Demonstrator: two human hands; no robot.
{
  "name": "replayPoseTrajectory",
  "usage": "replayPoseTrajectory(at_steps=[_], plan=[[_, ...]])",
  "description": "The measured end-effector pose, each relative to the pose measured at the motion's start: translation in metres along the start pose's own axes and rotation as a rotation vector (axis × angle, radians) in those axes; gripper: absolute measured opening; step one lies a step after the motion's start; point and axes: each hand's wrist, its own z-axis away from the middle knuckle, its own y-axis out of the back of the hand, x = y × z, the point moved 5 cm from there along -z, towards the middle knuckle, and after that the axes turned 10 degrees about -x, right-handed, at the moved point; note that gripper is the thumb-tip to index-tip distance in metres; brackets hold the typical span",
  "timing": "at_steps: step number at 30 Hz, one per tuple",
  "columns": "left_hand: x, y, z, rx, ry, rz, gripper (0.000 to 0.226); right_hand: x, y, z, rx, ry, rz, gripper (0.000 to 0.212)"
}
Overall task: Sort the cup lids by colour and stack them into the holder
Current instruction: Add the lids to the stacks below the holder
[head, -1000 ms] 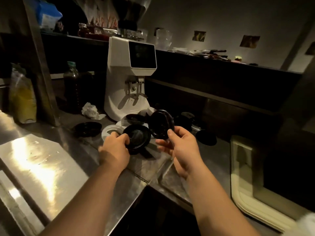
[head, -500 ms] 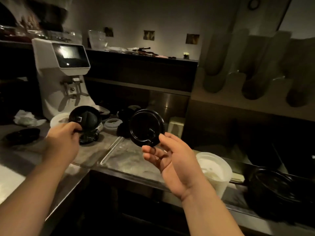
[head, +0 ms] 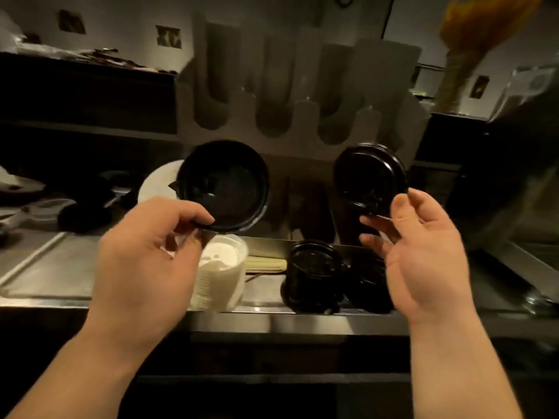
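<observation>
Lids of black round plastic fill both hands above the near edge of the steel worktop [head: 54, 276]. The left hand [head: 145, 258] pinches the near rim of one black plastic lid [head: 223, 186] between thumb and fingertips, its grip closed on that rim, the lid raised and tilted so its hollow side faces the camera. The right hand [head: 423, 255] holds a second black plastic lid [head: 369, 179] at its lower right rim between thumb and forefinger, the other fingers spread loosely; this lid stands nearly on edge.

Below the hands, on the worktop, a white ribbed plastic stack of lids [head: 220, 273] stands just beside the left hand, and to its right sits a black stack of lids [head: 314, 273], with another dark stack just right of that, too dim to make out. A pale flat cloth [head: 266, 263] lies between the white and black stacks.

Farther back, a grey moulded holder [head: 302, 101] with tall rounded slots leans against the wall. Behind the left lid a white round lid [head: 160, 182] shows partly.
</observation>
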Motion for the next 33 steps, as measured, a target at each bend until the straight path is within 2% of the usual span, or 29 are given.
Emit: replayPoseTrajectory(at_steps=[2, 4, 6, 8, 12, 17, 22, 25, 28, 30, 33], plan=[[0.021, -0.03, 0.007, -0.074, 0.0, 0.037, 0.029, 0.001, 0.046, -0.004, 0.066, 0.028, 0.101, 0.015], [0.033, -0.057, 0.01, -0.122, 0.003, 0.055, 0.032, 0.004, 0.081, -0.007, 0.062, 0.064, 0.324, 0.015], [0.039, -0.08, 0.01, -0.16, 0.015, 0.034, 0.034, 0.016, 0.104, -0.01, -0.014, 0.031, 0.577, 0.013], [0.038, -0.1, 0.009, -0.192, 0.068, 0.022, 0.036, 0.034, 0.119, -0.013, -0.1, -0.03, 0.687, 0.012], [0.035, -0.128, 0.012, -0.249, 0.145, 0.003, 0.037, 0.067, 0.127, -0.021, -0.243, -0.034, 0.782, 0.009], [0.032, -0.14, 0.006, -0.255, 0.177, -0.04, 0.039, 0.092, 0.122, -0.027, -0.445, -0.046, 0.975, 0.016], [0.027, -0.143, 0.002, -0.245, 0.225, -0.027, 0.04, 0.1, 0.129, -0.032, -0.515, -0.104, 0.927, 0.013], [0.026, -0.147, 0.003, -0.259, 0.231, -0.019, 0.038, 0.101, 0.127, -0.033, -0.517, -0.081, 0.863, 0.024], [0.028, -0.149, 0.003, -0.277, 0.22, -0.025, 0.038, 0.094, 0.121, -0.035, -0.393, 0.014, 0.825, 0.025], [0.028, -0.149, 0.003, -0.292, 0.216, -0.031, 0.037, 0.091, 0.112, -0.039, -0.33, 0.062, 0.903, 0.032], [0.028, -0.148, 0.003, -0.303, 0.211, -0.045, 0.036, 0.096, 0.096, -0.045, -0.385, 0.014, 1.126, 0.05]])
